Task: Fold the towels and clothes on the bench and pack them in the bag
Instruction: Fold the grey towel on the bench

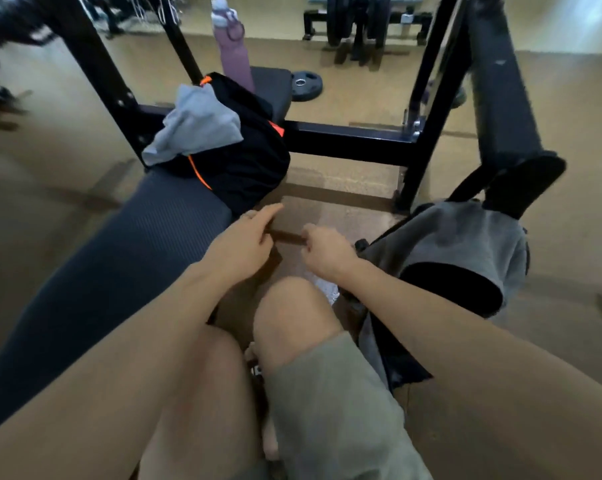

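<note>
On the gym bench [126,244] no label reads; left hand [247,244] open, right hand [327,251] seemingly curled empty.

left hand [245,242] relaxed, right hand [323,251] seemingly curled

- The bench [126,244] pad is dark, matt and finely ribbed.
- The rack frame [348,138] is black painted metal with a slight gloss.
- The grey towel [195,128] is soft, matt cloth.
- The black garment [247,168] is smooth fabric with orange trim.
- The water bottle [235,60] is matt mauve.
- The floor [569,271] is tan and dull.
</note>
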The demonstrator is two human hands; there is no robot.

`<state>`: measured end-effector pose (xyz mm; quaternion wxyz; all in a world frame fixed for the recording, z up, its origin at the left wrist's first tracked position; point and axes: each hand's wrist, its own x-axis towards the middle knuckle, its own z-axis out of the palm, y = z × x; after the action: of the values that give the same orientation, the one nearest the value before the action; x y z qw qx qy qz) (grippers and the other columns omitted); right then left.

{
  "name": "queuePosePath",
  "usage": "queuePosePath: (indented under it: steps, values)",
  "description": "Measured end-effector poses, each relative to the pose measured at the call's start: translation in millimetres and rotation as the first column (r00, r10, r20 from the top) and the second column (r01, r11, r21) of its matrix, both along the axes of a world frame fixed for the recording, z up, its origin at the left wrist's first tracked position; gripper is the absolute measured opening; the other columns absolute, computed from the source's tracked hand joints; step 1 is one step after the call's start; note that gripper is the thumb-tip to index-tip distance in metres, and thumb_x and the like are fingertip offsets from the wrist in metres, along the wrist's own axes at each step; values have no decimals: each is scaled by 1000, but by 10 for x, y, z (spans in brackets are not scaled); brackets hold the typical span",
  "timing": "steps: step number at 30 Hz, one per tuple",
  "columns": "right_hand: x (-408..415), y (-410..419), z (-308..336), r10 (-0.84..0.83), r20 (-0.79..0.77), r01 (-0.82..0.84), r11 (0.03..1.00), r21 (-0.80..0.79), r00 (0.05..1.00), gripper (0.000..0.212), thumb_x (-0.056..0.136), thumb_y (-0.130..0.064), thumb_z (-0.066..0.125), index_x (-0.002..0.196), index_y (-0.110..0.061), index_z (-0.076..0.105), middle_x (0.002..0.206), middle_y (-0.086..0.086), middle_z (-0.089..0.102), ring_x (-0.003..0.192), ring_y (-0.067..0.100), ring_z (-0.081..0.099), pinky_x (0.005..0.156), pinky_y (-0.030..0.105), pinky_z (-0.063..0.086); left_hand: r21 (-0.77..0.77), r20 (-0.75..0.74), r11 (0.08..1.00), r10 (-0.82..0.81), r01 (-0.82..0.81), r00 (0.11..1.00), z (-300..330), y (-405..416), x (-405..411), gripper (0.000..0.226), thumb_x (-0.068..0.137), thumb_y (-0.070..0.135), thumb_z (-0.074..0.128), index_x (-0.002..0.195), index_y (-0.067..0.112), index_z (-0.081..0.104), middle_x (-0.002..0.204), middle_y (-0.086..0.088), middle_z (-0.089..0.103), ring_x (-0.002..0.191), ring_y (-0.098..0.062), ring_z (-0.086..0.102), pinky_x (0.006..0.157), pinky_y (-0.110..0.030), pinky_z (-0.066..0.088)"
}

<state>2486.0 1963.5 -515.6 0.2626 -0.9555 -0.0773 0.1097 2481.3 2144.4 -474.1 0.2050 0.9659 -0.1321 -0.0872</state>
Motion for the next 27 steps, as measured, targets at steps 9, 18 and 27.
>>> queuePosePath:
  steps: [9,18,27]
  values:
    - [1398,1014,146,20,92,-39,977,209,996,68,90,-25,63,150,-15,32,137,14,49,118,33,55,94,45,50,-18,-21,953,301,-301,953,-334,925,715,67,99,23,53,159,29,22,135,-14,47,105,-28,59,92,-48,51]
    - [2562,1726,152,-426,-10,368,767,527,904,44,87,-31,64,127,-17,49,121,8,46,92,26,57,74,36,48,22,-13,924,381,-381,924,-609,1199,1013,70,99,42,54,159,37,18,147,-2,45,130,-26,46,92,-47,52]
    - [1586,1734,485,-62,419,-182,837,517,906,25,79,-13,66,75,-21,42,84,-7,40,67,3,39,59,15,30,-498,0,750,501,-435,865,-251,1133,959,109,80,36,83,159,34,7,154,-4,34,133,-13,43,104,-38,43]
